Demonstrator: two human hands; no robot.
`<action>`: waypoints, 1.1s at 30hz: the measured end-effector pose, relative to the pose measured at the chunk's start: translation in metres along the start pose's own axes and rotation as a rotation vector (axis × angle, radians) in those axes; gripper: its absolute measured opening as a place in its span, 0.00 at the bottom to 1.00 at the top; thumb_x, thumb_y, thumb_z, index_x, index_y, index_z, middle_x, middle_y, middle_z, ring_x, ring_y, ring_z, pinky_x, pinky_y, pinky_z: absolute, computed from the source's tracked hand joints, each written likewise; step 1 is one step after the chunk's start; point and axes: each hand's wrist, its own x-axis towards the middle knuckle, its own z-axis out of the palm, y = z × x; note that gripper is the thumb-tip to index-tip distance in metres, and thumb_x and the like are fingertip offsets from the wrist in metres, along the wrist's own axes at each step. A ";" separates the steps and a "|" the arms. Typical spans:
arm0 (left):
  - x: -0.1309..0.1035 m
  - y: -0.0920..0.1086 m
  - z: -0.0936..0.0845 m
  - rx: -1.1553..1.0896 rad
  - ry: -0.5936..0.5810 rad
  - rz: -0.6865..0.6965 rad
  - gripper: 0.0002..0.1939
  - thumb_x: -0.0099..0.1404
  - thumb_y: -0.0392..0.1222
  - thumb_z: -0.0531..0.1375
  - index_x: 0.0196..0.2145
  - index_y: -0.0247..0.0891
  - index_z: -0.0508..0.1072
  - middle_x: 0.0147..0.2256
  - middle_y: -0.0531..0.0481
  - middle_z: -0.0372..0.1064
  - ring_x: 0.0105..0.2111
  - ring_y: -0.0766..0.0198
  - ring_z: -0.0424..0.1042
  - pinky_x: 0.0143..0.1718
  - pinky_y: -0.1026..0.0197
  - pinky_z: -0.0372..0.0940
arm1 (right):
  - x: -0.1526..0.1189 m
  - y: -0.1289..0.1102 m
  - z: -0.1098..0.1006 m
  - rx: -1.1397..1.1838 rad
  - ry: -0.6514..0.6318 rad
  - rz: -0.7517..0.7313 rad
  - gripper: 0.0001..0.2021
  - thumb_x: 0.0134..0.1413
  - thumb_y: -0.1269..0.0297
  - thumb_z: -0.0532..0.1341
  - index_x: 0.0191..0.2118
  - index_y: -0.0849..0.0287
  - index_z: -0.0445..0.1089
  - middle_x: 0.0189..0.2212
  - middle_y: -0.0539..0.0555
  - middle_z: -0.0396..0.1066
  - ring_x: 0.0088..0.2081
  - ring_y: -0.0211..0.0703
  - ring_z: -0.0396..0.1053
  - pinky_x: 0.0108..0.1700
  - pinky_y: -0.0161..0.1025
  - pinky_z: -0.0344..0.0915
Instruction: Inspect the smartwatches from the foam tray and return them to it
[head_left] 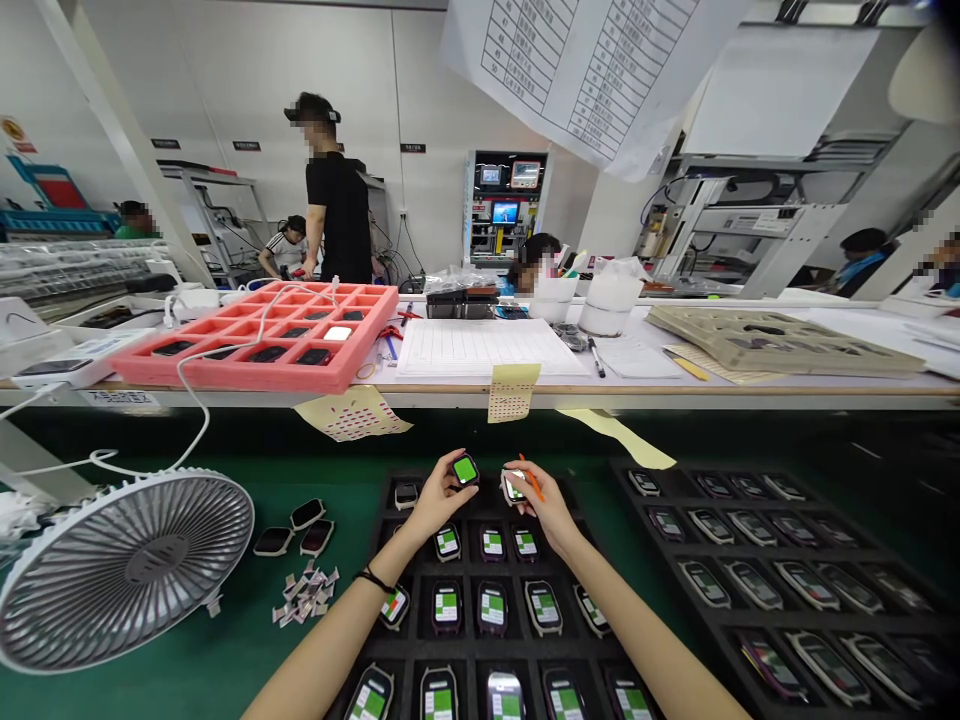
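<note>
Head camera: at lower centre of the frame, the left hand point(435, 497) pinches a small black smartwatch body with a green sticker on its screen point(465, 469) between thumb and fingertips, lifted just above the black compartmented tray point(480, 570). Just right of it, the right hand point(544, 503) grips a second black watch body with a green-and-white screen label point(514, 487) while also holding a thin orange stick point(531, 477) among its fingers; the two watches sit close together, not touching. Both hands hover over the tray's top rows, whose pockets hold more labelled watch bodies.

A second black tray of watch bodies point(787, 570) lies at right on the green matted surface point(247, 620). At lower left stands a white round desk fan point(124, 565), with three loose dark watch faces point(300, 528) and a small heap of paper tabs point(306, 592) beside it. Above, on a raised white shelf, a pink foam tray point(262, 335) sits upper left, a ruled paper sheet point(484, 348) at centre. In the background, a person in a black shirt point(337, 205) stands among workstations.
</note>
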 end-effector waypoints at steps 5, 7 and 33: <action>0.002 -0.001 -0.001 -0.042 0.009 -0.013 0.28 0.59 0.49 0.59 0.55 0.38 0.60 0.39 0.45 0.68 0.29 0.65 0.69 0.22 0.67 0.57 | -0.002 -0.004 0.001 0.000 0.030 0.020 0.16 0.42 0.49 0.67 0.32 0.57 0.70 0.23 0.48 0.64 0.18 0.32 0.58 0.17 0.31 0.52; 0.003 -0.002 -0.001 -0.052 -0.006 -0.009 0.29 0.59 0.50 0.58 0.55 0.37 0.60 0.39 0.45 0.68 0.28 0.66 0.68 0.22 0.67 0.57 | -0.001 -0.003 0.001 0.011 0.006 0.025 0.17 0.41 0.50 0.67 0.33 0.57 0.70 0.24 0.48 0.64 0.18 0.32 0.59 0.17 0.31 0.52; 0.001 -0.005 -0.003 -0.001 -0.002 0.010 0.30 0.56 0.44 0.63 0.55 0.38 0.58 0.49 0.42 0.63 0.35 0.64 0.69 0.34 0.63 0.65 | 0.005 0.015 -0.001 0.133 -0.225 -0.014 0.20 0.48 0.60 0.66 0.48 0.53 0.67 0.34 0.51 0.66 0.27 0.36 0.66 0.19 0.30 0.53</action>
